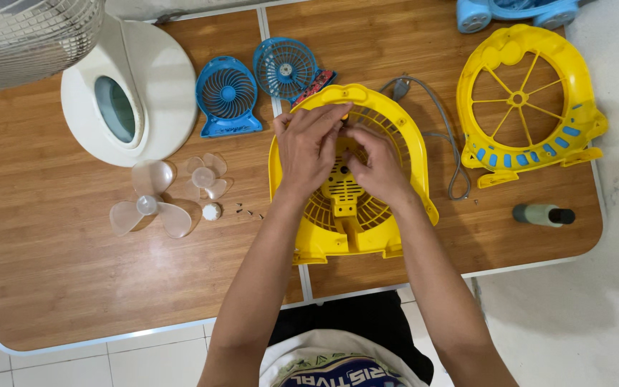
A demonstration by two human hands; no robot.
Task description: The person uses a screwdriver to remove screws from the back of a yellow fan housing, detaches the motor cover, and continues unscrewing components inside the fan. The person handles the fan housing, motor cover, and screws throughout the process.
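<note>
Disassembly looks well along: the yellow front grille (528,104) lies apart at the table's right, clear blades (150,206) and tiny screws (248,211) at the left, while the yellow rear housing (349,215) sits mid-table. Left hand (309,147) and right hand (375,166) meet over its hub, fingertips pressed together; what they pinch is hidden. Wooden folding table (73,287), pale tiled floor (610,301).

Bright, even indoor light fills the sharp overhead view. Soft shadows fall toward five o'clock beneath the forearms and the yellow fan housing (352,215). The white fan grille (23,36) at ten o'clock looks slightly blurred.
</note>
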